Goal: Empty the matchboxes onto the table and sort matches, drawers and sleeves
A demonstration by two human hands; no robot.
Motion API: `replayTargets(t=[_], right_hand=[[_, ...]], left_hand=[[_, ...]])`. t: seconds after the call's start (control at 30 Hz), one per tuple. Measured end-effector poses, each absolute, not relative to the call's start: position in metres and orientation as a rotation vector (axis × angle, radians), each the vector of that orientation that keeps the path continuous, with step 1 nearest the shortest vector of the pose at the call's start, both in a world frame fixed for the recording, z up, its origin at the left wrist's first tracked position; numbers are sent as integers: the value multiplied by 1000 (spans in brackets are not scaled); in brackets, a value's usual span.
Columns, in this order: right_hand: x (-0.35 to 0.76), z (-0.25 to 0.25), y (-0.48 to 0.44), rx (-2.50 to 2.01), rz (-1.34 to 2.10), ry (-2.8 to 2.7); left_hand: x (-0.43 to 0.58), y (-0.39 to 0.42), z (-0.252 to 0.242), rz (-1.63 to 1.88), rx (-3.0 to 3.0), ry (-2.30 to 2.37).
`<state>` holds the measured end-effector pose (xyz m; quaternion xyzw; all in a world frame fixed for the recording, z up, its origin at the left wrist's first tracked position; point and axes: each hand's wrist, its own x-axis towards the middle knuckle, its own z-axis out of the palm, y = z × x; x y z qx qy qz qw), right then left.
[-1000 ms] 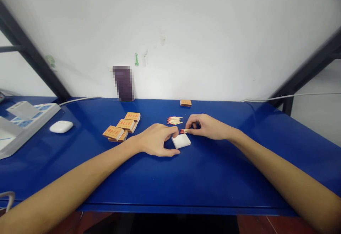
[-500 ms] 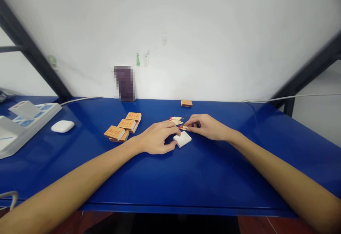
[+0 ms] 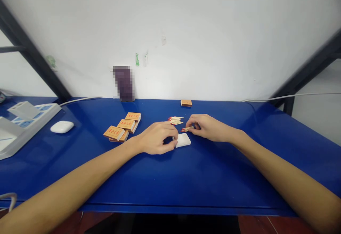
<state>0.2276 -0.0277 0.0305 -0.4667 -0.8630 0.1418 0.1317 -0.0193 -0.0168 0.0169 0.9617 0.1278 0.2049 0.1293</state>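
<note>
My left hand (image 3: 161, 138) grips the left end of a small white matchbox tray (image 3: 182, 140) between thumb and fingers, on the blue table. Just beyond the tray's right side, my right hand (image 3: 204, 125) pinches a few matches (image 3: 188, 129), their red heads pointing left. A loose pile of red-tipped matches (image 3: 176, 120) lies on the table behind the tray, between my two hands. Left of my left forearm, several orange matchboxes (image 3: 126, 124) with red lettering are stacked and overlapping.
One more matchbox (image 3: 186, 103) stands by the wall. At the left are a white earphone case (image 3: 62, 127) and a white power strip (image 3: 48, 115) with plugs. A blurred dark purple object (image 3: 125, 84) leans against the wall.
My left hand has turned the white tray a little and now grips its left end. My right hand has drawn the matches slightly right and nearer, away from the pile.
</note>
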Motion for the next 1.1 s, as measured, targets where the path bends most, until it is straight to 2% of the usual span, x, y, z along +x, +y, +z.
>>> replayTargets(t=[0.23, 0.7, 1.1], right_hand=[[228, 21, -24, -1256, 346, -2488], [218, 23, -31, -1116, 401, -2284], [203, 32, -48, -1027, 377, -2506]], left_hand=[[-20, -14, 10, 749, 2807, 366], [-18, -16, 13, 639, 2817, 492], [-18, -17, 17, 527, 2739, 689]])
